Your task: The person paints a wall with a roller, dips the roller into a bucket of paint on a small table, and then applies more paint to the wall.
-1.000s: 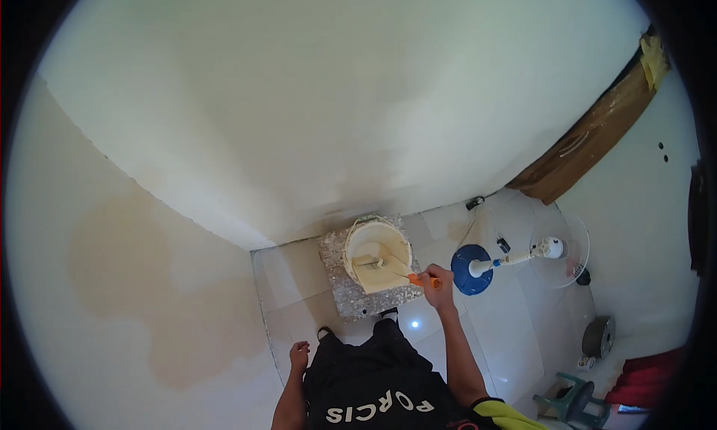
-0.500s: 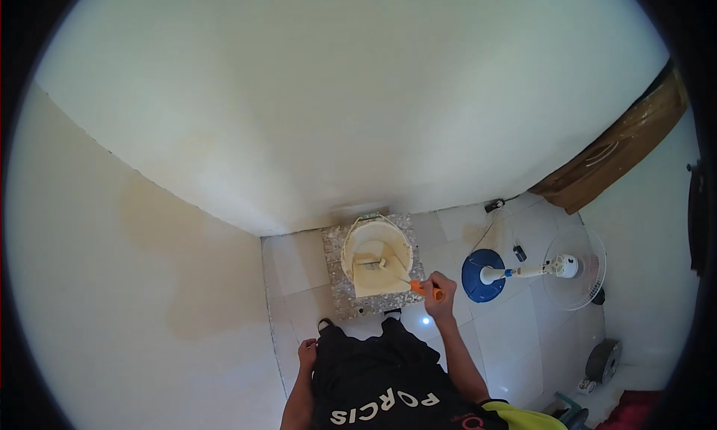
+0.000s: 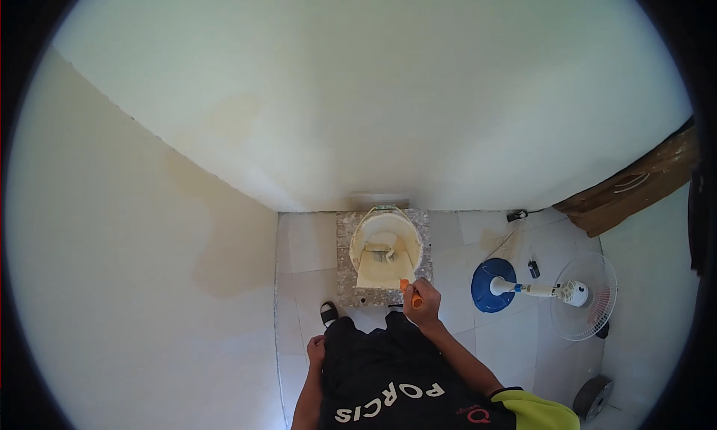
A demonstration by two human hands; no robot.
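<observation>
A cream paint bucket (image 3: 386,245) stands on a speckled stone slab (image 3: 345,272) on the tiled floor by the wall. My right hand (image 3: 423,305) grips the orange handle of a paint roller (image 3: 408,290); its shaft reaches into the bucket, where the roller head (image 3: 380,251) rests against the inner tray. My left hand (image 3: 317,351) hangs at my side by my dark shirt, fingers loosely curled, holding nothing that I can see.
A standing fan (image 3: 582,294) with a blue base (image 3: 489,284) lies to the right, its cord running to a wall plug (image 3: 515,216). A brown wooden door frame (image 3: 635,187) is at far right. Cream walls meet at a corner; a darker patch (image 3: 224,258) marks the left wall.
The view has swung left, so bucket and fan shifted right in frame. My right hand has drawn closer to my body and the roller handle now points more upright.
</observation>
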